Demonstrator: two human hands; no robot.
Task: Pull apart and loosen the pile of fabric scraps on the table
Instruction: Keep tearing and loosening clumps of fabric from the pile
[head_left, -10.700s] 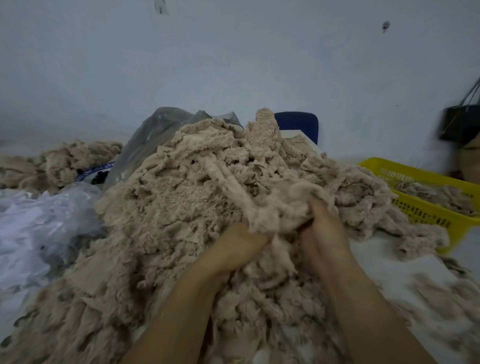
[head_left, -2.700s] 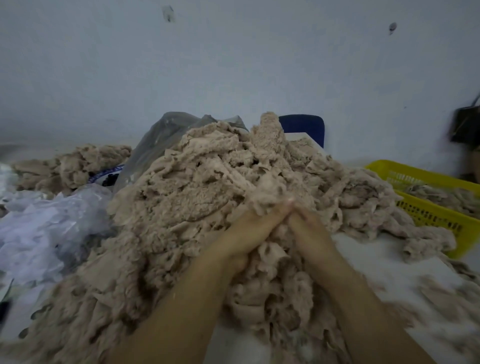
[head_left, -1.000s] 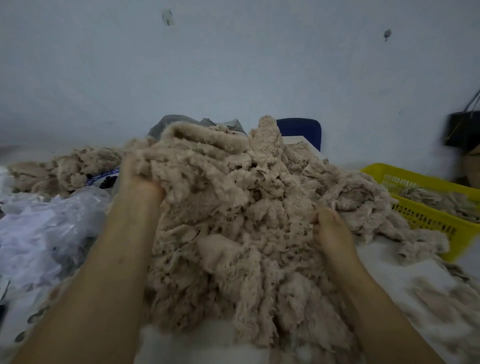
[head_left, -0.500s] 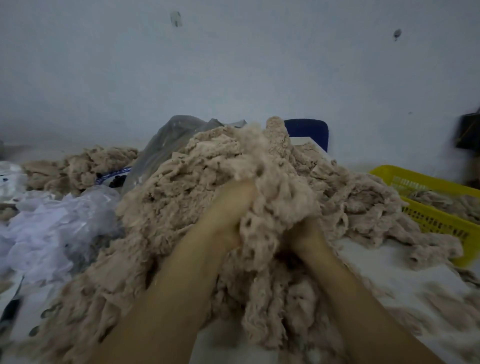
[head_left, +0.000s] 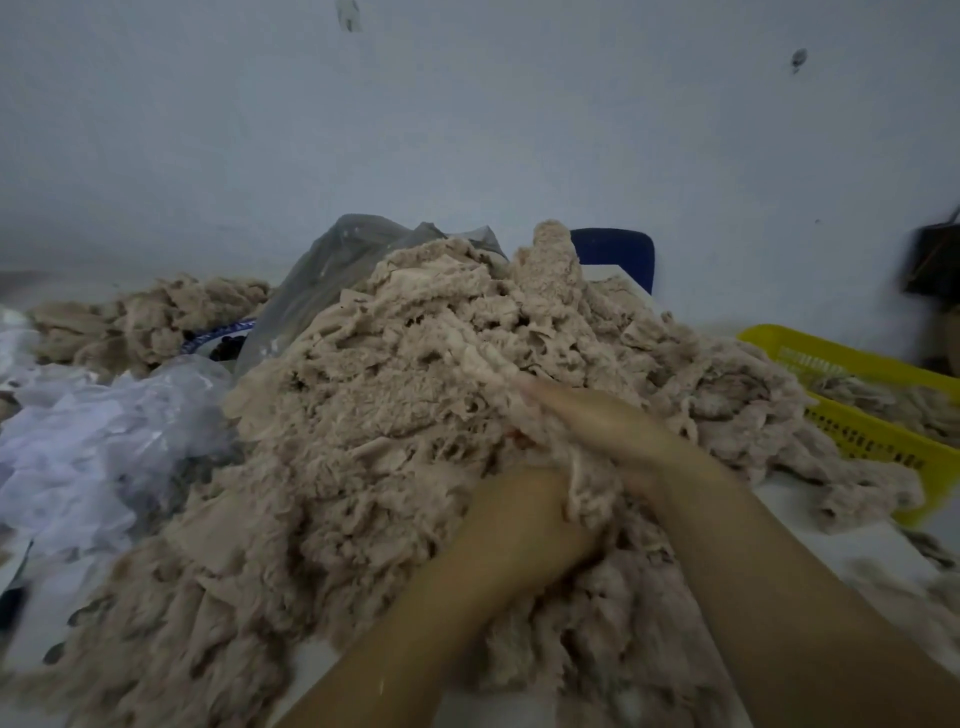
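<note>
Beige fabric scraps pile (head_left: 415, 415) is sitting heaped mid-table (head_left: 810, 525), filling most of the view. We are working its near right slope with both hands. Left hand (head_left: 524, 525) is curled into a clump low on the pile, fingers buried, so we are reading it as closed on scraps. Right hand (head_left: 608, 431) is lying just above it, fingers (head_left: 545, 395) stretched fairly flat and pressing into the scraps; whether it is gripping anything, we cannot tell, blur. Yellow basket (head_left: 852, 436) is sitting right of the pile, white plastic (head_left: 88, 447) left of it, grey bag (head_left: 332, 270) behind it.

Handling, our judgement: scraps are looking light, soft and tangled, nothing fragile; clumps are likely to snag, so we are advising small handfuls from the loose outer surface, pulled in opposite directions.

Versus half a second ago: raised clump is down, hands are sitting lower and closer together.
</note>
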